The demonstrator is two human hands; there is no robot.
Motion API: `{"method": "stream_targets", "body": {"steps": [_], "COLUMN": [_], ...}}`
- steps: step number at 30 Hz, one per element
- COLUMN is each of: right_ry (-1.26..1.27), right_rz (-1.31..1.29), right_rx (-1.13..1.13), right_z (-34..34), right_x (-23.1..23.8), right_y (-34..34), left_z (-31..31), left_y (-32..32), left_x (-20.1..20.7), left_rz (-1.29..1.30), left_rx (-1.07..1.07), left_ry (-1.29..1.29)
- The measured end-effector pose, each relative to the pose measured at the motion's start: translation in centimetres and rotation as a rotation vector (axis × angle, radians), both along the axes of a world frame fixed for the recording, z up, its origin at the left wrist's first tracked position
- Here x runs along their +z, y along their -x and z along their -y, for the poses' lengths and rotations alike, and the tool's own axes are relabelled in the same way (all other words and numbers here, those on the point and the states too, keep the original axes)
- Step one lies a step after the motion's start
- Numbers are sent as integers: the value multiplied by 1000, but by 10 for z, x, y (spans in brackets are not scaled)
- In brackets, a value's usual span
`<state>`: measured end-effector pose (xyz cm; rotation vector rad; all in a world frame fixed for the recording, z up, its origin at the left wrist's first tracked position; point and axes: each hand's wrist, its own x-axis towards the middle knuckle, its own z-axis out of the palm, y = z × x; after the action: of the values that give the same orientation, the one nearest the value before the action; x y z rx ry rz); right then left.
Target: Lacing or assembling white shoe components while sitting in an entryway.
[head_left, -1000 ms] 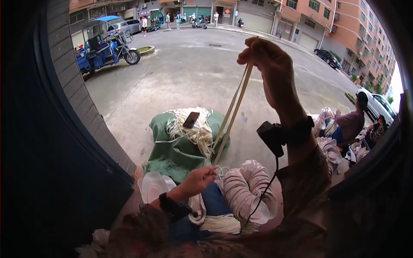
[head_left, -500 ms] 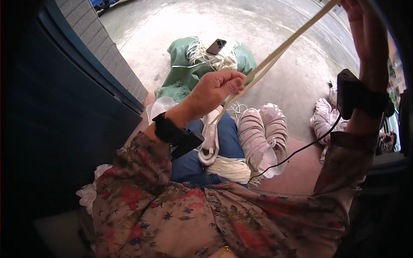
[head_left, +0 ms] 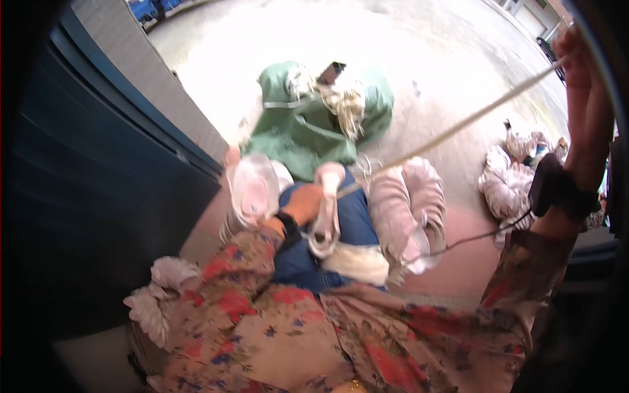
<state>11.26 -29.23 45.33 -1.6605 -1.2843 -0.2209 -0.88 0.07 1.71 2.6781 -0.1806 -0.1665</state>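
A pale cord (head_left: 458, 128) runs taut from my lap up to the upper right. My left hand (head_left: 308, 203) is low over my blue-trousered lap, closed on the cord's lower end beside a pinkish-white bundle (head_left: 325, 219). My right hand (head_left: 580, 72) is raised high at the right edge, closed on the cord's upper end; a black device (head_left: 547, 187) is strapped on that forearm, with a thin black wire hanging from it. More coiled pale bundles (head_left: 409, 203) lie by my right knee.
A green cloth sack (head_left: 308, 124) with loose cord and a dark phone (head_left: 333, 67) on it lies ahead on the concrete. A dark blue wall (head_left: 85, 196) stands to my left. More pale bundles (head_left: 517, 177) sit at right. Clear bags (head_left: 252, 190) lie by my left knee.
The view tilted down toward my lap. My left hand dropped from chest height to the lap along the cord, while my right hand stayed raised and the cord is pulled out longer.
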Motion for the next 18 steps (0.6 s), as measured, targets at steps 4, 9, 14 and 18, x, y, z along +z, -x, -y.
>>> {"method": "stream_targets", "body": {"steps": [4,9,14,18], "right_ry": [-293,-339,-339,-324], "right_rz": [-88,-130,-225,-249], "right_rx": [-288,-286,-269,-254], "right_z": [-31,-35,-37,-40], "right_x": [-38,-48,-54,-56], "right_y": [19,21,21,21], "left_z": [-3,3,1,-2], "left_y": [9,9,1,-14], "left_x": [-28,-8,-1,2], "left_rz": [60,57,121,266], "left_rx": [-5,33,8,-232], "left_ry": [-87,-43,-37,-217]}}
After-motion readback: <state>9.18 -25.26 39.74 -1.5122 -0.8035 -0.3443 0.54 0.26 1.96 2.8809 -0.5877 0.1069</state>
